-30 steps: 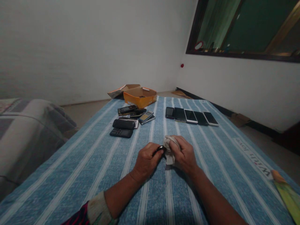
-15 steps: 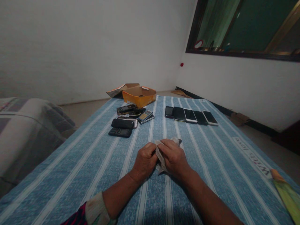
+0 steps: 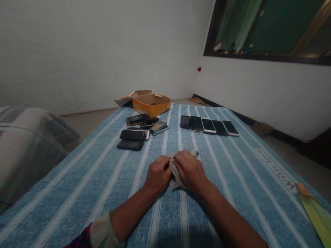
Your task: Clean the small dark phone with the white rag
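Currently, from afar, I'm listing: one left hand (image 3: 157,175), curled closed, contents hidden; one right hand (image 3: 190,169), gripping a pale cloth (image 3: 177,182) over the striped cover (image 3: 108,193), light, even strokes probably serving best.

Plain pale walls (image 3: 103,51) meet in a corner, under dim, greyish light. High on the right, a dark-framed window (image 3: 274,27) shows greenish panes (a few small items (image 3: 232,48) line its bottom edge). Dark skirting (image 3: 248,119) edges the floor (image 3: 93,117). A blue striped tablecloth (image 3: 77,182) fills the foreground, and draped furniture (image 3: 33,144) stands at the left.
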